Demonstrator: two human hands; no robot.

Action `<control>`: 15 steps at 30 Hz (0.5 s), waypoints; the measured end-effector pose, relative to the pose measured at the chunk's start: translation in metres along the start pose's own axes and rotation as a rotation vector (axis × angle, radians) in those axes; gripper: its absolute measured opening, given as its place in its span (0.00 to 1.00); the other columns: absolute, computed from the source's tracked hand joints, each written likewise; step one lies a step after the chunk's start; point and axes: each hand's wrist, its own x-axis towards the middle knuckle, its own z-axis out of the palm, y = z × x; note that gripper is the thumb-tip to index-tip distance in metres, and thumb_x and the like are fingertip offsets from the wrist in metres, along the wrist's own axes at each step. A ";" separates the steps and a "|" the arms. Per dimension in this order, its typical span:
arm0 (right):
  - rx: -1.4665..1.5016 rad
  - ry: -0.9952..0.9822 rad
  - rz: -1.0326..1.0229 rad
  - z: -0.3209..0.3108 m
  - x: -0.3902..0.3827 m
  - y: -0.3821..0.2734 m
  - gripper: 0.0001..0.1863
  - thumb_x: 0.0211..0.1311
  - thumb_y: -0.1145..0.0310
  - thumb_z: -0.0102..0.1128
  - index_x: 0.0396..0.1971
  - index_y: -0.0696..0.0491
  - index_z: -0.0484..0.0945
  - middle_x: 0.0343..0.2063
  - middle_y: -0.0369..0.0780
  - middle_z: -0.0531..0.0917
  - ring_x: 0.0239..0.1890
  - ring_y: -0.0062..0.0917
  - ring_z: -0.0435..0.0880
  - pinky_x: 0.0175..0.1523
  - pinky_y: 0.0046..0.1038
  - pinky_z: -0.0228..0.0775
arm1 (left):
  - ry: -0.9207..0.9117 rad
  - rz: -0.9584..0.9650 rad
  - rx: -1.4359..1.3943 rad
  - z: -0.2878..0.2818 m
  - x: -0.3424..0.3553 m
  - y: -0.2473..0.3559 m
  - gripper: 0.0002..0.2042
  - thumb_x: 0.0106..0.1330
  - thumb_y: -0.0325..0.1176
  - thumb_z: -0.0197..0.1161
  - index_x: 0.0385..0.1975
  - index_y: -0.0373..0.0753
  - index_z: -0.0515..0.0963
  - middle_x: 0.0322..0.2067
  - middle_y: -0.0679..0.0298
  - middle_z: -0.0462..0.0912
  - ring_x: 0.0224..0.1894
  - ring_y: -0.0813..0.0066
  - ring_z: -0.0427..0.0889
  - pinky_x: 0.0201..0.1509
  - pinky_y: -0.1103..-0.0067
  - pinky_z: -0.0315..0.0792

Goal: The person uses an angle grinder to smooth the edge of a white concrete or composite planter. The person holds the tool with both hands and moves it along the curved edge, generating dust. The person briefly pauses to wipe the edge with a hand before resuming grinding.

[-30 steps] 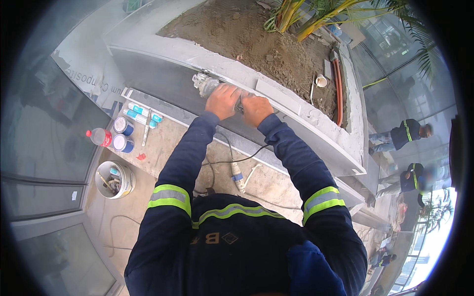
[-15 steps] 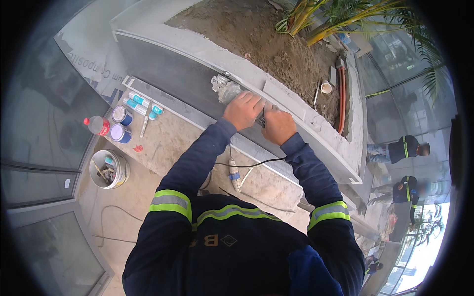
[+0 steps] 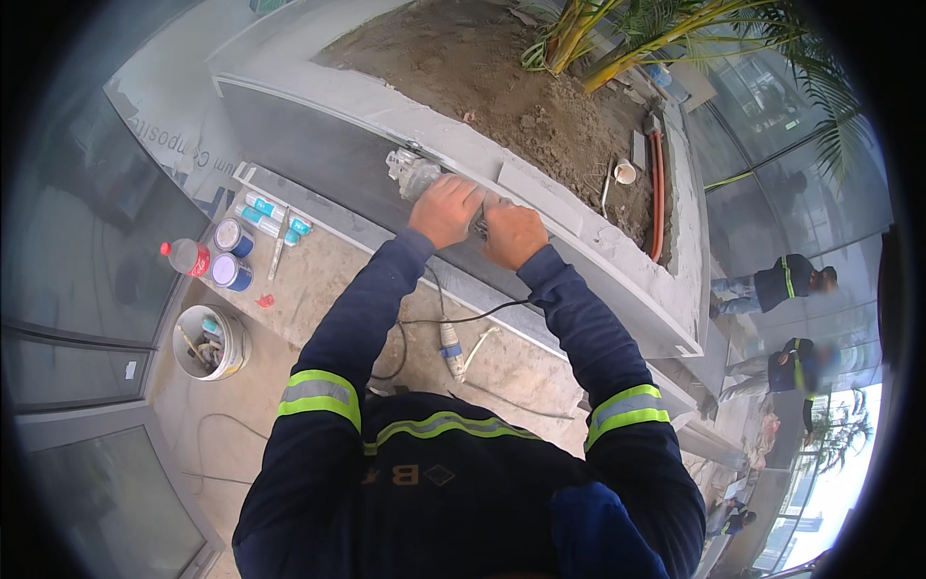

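A dust-coated angle grinder (image 3: 413,173) lies against the top edge of the grey panel (image 3: 318,147) that faces the planter. Closed over its body near the head is my left hand (image 3: 446,209). My right hand (image 3: 514,234) wraps the rear of the grinder, close beside the left. The disc is mostly hidden by the head and the panel's edge. A black cord (image 3: 473,317) runs beneath my forearms, near a blue-and-white plug connector (image 3: 450,349) on the floor.
Soil (image 3: 482,87) and a palm (image 3: 579,39) fill the planter beyond the white ledge (image 3: 588,227). On the left stand a bucket of tools (image 3: 231,359), two paint cans (image 3: 231,273), a bottle (image 3: 186,258) and sealant tubes (image 3: 260,220). Co-workers (image 3: 776,286) are at the far right.
Both hands and the grinder have slid a little to the left along the panel's top edge. My grip looks the same. The whole view has shifted slightly.
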 end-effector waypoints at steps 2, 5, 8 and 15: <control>-0.012 -0.006 0.007 -0.001 -0.020 0.007 0.21 0.50 0.72 0.69 0.45 0.63 0.76 0.35 0.54 0.88 0.40 0.48 0.91 0.45 0.45 0.84 | 0.026 0.017 -0.020 0.001 0.005 0.020 0.15 0.54 0.27 0.65 0.43 0.36 0.80 0.38 0.58 0.81 0.45 0.56 0.83 0.56 0.65 0.77; -0.036 0.023 -0.008 -0.002 -0.037 0.018 0.25 0.47 0.71 0.71 0.46 0.63 0.75 0.35 0.54 0.87 0.38 0.48 0.90 0.43 0.46 0.84 | 0.040 0.019 -0.007 0.007 0.007 0.040 0.14 0.57 0.29 0.63 0.44 0.36 0.80 0.37 0.59 0.82 0.44 0.58 0.83 0.55 0.66 0.77; -0.038 0.049 -0.030 0.001 -0.039 0.020 0.25 0.47 0.71 0.71 0.46 0.64 0.75 0.35 0.53 0.87 0.38 0.48 0.90 0.43 0.46 0.84 | 0.034 -0.025 -0.041 0.011 0.002 0.041 0.18 0.50 0.26 0.67 0.44 0.35 0.82 0.41 0.57 0.84 0.46 0.55 0.84 0.60 0.61 0.78; -0.014 0.035 -0.039 0.021 -0.008 0.014 0.23 0.47 0.71 0.72 0.43 0.64 0.76 0.34 0.54 0.87 0.38 0.48 0.90 0.43 0.45 0.84 | -0.009 -0.027 -0.004 0.011 -0.007 0.009 0.20 0.48 0.25 0.69 0.46 0.36 0.82 0.42 0.57 0.84 0.48 0.54 0.84 0.61 0.61 0.78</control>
